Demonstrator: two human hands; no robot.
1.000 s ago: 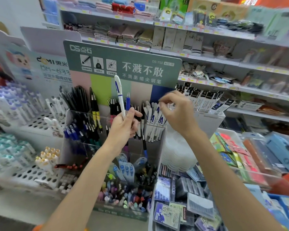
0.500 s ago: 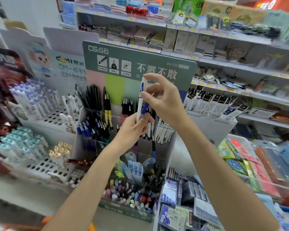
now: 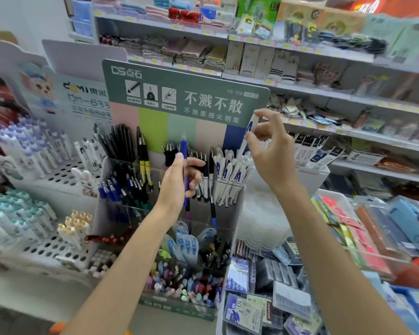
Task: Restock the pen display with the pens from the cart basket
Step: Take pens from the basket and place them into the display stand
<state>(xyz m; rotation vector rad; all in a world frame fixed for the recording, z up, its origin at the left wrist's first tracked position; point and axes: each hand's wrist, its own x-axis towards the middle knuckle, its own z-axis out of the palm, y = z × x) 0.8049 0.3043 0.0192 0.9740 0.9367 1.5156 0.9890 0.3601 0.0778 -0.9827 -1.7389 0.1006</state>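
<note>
The pen display (image 3: 186, 102) has a green sign and clear compartments full of pens. My left hand (image 3: 179, 182) grips a blue pen (image 3: 184, 151) upright in front of the middle compartment. My right hand (image 3: 271, 151) pinches a white pen with blue print (image 3: 250, 128) by its top end. That pen hangs over the right compartment, which holds several matching white pens (image 3: 230, 172). The cart basket is not in view.
A white holed rack (image 3: 56, 175) of capped pens stands to the left. Bins of packaged stationery (image 3: 264, 286) sit low at the right. Store shelves (image 3: 300, 52) with folded goods run behind. Lower display compartments hold more pens (image 3: 186, 274).
My right hand took the white pen out of my left hand and carried it right, over the white-pen compartment. My left hand now holds only the blue pen.
</note>
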